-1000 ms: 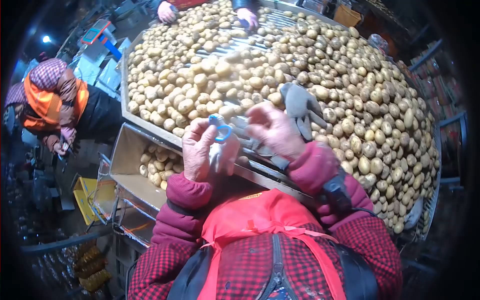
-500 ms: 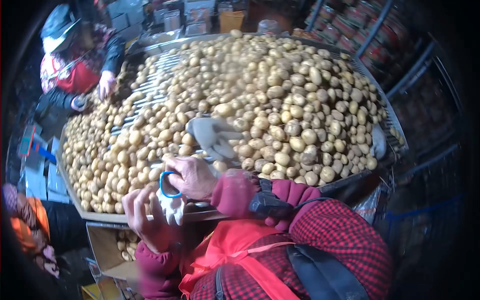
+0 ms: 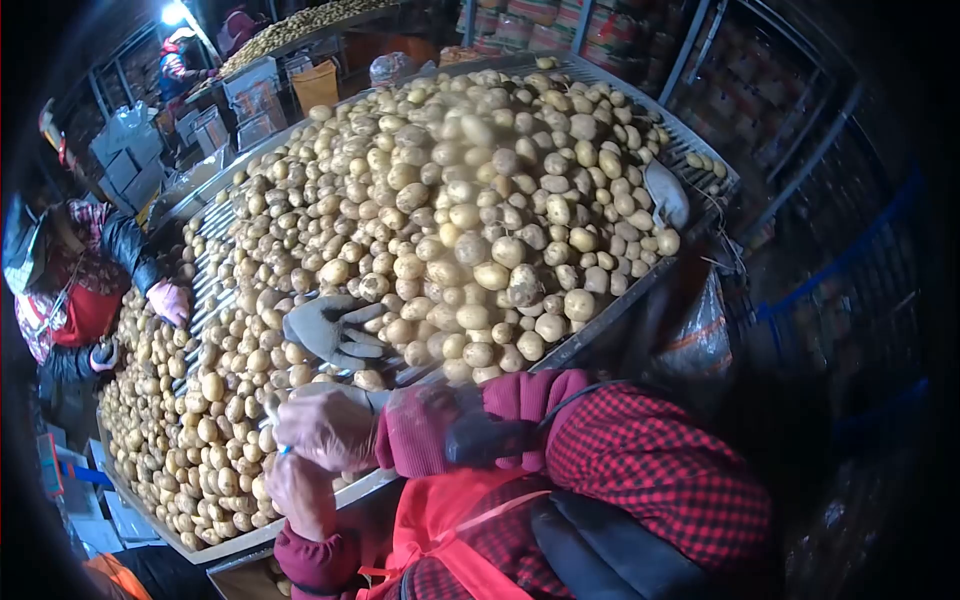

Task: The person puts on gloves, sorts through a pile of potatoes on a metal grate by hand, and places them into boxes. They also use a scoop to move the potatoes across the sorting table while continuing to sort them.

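Note:
My right hand is bare and closed, its fingertips pinching a white glove of which only a sliver shows. A bit of the glove's blue cuff edge is visible where both hands meet. Just below, my left hand, also bare, is closed against that edge, its fingertips partly hidden. On the heap in front of my hands lies a grey glove, fingers spread. Potatoes surround it, piled over a slatted metal sorting table.
Another light glove rests at the table's right edge. To the left, a person has hands among the potatoes. Cardboard boxes and an orange-brown container stand behind the table; red stacked sacks are farther back.
The view has swung to the right. My left hand has come up to my right hand, and the white glove, plainly visible before, is now mostly hidden between them.

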Action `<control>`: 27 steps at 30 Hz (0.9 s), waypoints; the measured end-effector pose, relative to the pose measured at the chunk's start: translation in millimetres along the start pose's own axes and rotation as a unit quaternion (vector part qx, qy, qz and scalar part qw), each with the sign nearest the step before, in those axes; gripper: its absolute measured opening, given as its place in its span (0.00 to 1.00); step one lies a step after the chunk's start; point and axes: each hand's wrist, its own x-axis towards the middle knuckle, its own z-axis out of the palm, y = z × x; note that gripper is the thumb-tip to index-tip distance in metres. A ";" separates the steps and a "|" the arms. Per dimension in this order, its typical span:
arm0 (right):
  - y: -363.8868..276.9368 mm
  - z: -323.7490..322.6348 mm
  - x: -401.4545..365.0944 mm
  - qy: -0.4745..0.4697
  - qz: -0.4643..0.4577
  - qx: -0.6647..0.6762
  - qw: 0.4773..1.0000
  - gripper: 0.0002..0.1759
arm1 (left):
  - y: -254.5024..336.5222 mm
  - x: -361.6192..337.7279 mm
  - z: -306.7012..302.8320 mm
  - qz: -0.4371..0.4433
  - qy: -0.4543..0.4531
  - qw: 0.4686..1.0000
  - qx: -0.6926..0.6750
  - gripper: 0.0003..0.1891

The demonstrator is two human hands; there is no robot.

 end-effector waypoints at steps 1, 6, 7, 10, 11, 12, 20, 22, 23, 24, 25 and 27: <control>-3.0 0.3 -1.1 0.007 -0.044 -0.002 0.999 0.06 | -15.3 2.3 12.6 -0.028 -0.007 1.000 0.010 0.00; -0.7 12.4 -7.6 0.054 -0.078 -0.022 0.995 0.05 | -61.2 -2.4 49.6 -0.204 0.030 0.852 -0.482 0.09; 1.7 17.1 -11.9 0.044 -0.071 -0.029 0.996 0.05 | -72.7 -11.8 54.3 -0.184 0.039 0.853 -0.486 0.09; 5.7 28.0 -23.0 0.011 -0.050 -0.047 0.998 0.07 | -62.5 -17.6 39.0 -0.156 0.068 0.865 -0.472 0.10; 6.4 29.8 -25.5 0.011 -0.058 -0.047 0.997 0.07 | -52.8 -16.3 27.7 -0.152 0.076 0.870 -0.463 0.10; 8.0 30.6 -28.3 0.011 -0.066 -0.048 0.997 0.08 | -48.1 -14.6 17.6 -0.012 0.079 0.950 -0.302 0.10; 13.3 31.9 -46.9 -0.045 -0.050 -0.048 0.997 0.09 | -54.9 -36.0 30.1 -0.222 0.049 0.824 -0.520 0.06; 15.1 33.0 -46.9 -0.032 -0.044 -0.050 0.997 0.10 | -57.1 -35.9 35.0 -0.272 0.031 0.756 -0.595 0.05; 16.4 35.3 -48.8 -0.033 -0.033 -0.059 0.997 0.10 | -61.4 -37.8 40.8 -0.200 0.028 0.842 -0.501 0.05; 16.9 36.5 -49.1 -0.033 -0.023 -0.069 0.997 0.10 | -56.8 -36.2 37.9 -0.192 0.033 0.841 -0.505 0.05; 17.4 37.9 -49.3 -0.030 -0.020 -0.062 0.997 0.10 | -51.9 -34.6 34.7 -0.184 0.037 0.840 -0.510 0.05; 16.9 40.0 -50.4 -0.027 -0.013 -0.046 0.998 0.09 | -37.4 -37.9 25.6 -0.290 0.063 0.647 -0.703 0.06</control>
